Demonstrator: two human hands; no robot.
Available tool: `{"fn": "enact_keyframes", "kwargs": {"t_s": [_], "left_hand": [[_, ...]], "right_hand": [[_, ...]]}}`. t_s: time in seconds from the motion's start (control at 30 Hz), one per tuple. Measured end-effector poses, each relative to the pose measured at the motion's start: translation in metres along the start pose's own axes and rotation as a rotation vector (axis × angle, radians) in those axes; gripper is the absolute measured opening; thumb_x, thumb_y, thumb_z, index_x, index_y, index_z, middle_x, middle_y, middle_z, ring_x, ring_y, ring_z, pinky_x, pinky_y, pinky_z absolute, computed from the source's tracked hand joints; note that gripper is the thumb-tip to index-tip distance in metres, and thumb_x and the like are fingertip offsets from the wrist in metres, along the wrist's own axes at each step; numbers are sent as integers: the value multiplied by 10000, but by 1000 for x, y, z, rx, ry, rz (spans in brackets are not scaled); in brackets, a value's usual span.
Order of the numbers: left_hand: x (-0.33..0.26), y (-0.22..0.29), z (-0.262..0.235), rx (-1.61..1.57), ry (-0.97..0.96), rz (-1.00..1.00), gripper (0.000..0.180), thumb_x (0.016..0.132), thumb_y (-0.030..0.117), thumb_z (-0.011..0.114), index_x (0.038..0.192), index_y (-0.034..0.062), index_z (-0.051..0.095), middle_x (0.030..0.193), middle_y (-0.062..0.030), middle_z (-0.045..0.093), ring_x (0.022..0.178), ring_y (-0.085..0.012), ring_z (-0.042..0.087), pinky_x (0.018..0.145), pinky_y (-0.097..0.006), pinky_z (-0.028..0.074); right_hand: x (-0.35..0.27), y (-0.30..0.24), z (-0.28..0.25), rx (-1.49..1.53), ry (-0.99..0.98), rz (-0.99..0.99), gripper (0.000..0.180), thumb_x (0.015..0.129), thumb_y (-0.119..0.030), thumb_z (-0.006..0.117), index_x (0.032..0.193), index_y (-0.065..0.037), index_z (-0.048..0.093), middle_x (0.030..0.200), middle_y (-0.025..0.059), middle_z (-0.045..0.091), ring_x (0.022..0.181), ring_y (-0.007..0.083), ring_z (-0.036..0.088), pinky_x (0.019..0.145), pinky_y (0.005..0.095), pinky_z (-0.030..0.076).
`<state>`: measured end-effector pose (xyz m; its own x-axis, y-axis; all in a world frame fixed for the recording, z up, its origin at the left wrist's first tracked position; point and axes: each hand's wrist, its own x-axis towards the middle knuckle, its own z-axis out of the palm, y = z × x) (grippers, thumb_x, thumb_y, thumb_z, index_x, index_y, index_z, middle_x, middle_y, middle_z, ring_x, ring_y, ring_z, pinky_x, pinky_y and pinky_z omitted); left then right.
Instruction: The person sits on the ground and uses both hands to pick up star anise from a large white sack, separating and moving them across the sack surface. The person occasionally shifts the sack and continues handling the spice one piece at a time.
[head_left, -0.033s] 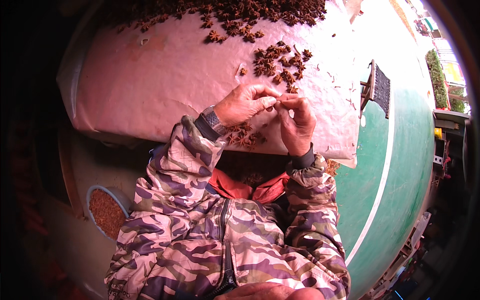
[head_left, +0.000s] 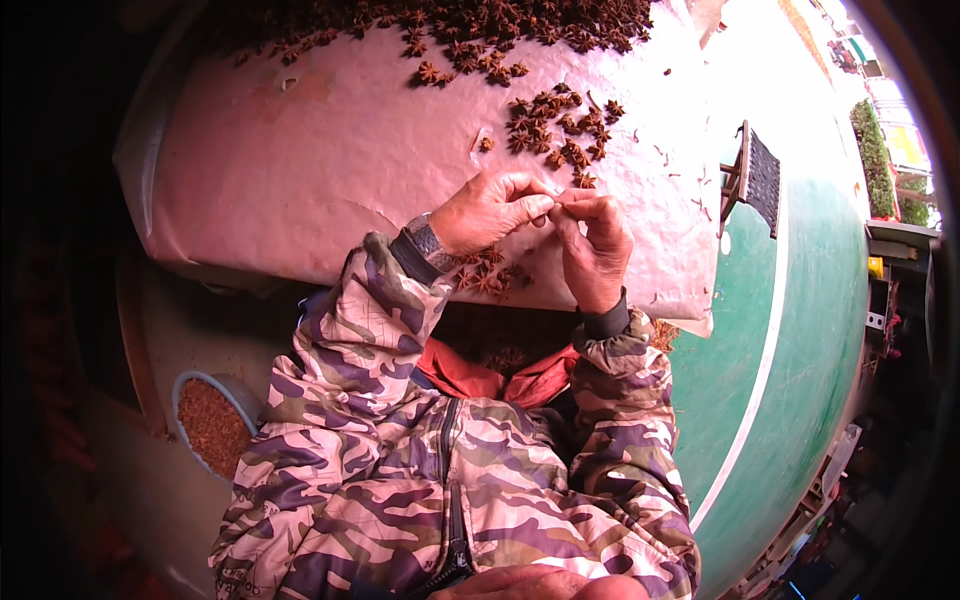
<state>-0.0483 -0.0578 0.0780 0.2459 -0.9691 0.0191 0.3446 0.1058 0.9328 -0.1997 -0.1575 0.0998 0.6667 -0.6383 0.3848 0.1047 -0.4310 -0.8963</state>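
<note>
Left hand (head_left: 487, 210) and right hand (head_left: 595, 250) meet fingertip to fingertip, fingers (head_left: 545, 205) pinched shut on a small brown piece (head_left: 560, 200), too small to identify, above the table (head_left: 300, 190); star anise cluster (head_left: 555, 125) lies just beyond the fingers.

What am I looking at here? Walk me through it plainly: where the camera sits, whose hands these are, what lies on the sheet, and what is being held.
The picture comes from a wide-angle camera worn on a person's head, looking down, so edges bend near the rim. No machine is involved. The camouflage sleeves rising from below are the wearer's own arms. The left hand, with a wristwatch, and the right hand meet fingertip to fingertip, pinching something small between them; it is too small to identify. Beneath them lies a pale pink sheet scattered with brown star-shaped pods, a thicker heap along the top. At lower left a bowl holds brown grains. A green floor lies to the right.
</note>
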Motion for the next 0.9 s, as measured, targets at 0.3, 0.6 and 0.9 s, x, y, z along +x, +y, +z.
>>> {"fn": "enact_keyframes", "kwargs": {"t_s": [0.3,0.6,0.9], "left_hand": [[-9,20,11,512,-22,-54,284,1002,246,686,867,2,632,740,-39,657,717,-98,615,678,-297,502],[-22,37,21,725,-179,137,307,884,267,788,821,-5,661,712,-135,683,666,-207,689,637,-357,522],[3,10,4,592,299,159,166,935,158,753,1000,19,690,793,-25,703,720,-72,642,650,-282,526]], "right_hand": [[38,15,-68,-814,73,-201,102,873,29,658,911,-57,616,915,139,696,845,348,680,716,418,552],[70,26,-71,-907,66,-228,283,908,-122,729,1180,-48,698,1171,167,699,1122,358,637,1002,428,509],[42,9,-17,-932,-160,-300,294,823,-120,748,1115,-138,721,1228,110,646,1140,350,580,1000,469,459]]}}
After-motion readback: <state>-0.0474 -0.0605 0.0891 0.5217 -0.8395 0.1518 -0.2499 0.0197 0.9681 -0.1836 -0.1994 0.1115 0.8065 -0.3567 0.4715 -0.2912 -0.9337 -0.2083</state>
